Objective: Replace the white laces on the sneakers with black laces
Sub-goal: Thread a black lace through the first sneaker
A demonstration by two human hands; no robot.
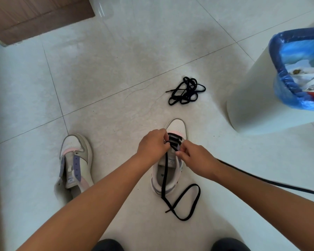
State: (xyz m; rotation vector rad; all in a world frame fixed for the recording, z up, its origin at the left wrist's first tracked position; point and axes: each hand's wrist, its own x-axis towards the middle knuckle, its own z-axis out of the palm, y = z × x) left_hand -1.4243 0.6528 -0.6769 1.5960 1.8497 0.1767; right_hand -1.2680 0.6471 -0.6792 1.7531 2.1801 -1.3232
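A: How should this step go?
B: The unlaced sneaker [74, 163] waits on the left. The left hand [152, 144] pinches the black lace [164, 178] at the right sneaker [176, 127]; the right hand [194, 158] pinches its other end. Keep it flat, ends even.
A: Obstacles?
B: The spare black lace [186, 91] lies ahead; the bin [252, 91] stands well right.

I see a pale, glossy tiled floor [116, 69] crossed by thin dark grout lines. Far up-left of the white bin [252, 98] with its blue liner [283, 57] stands a brown wooden door [34, 17]. Soft light glints off the tiles near that door.
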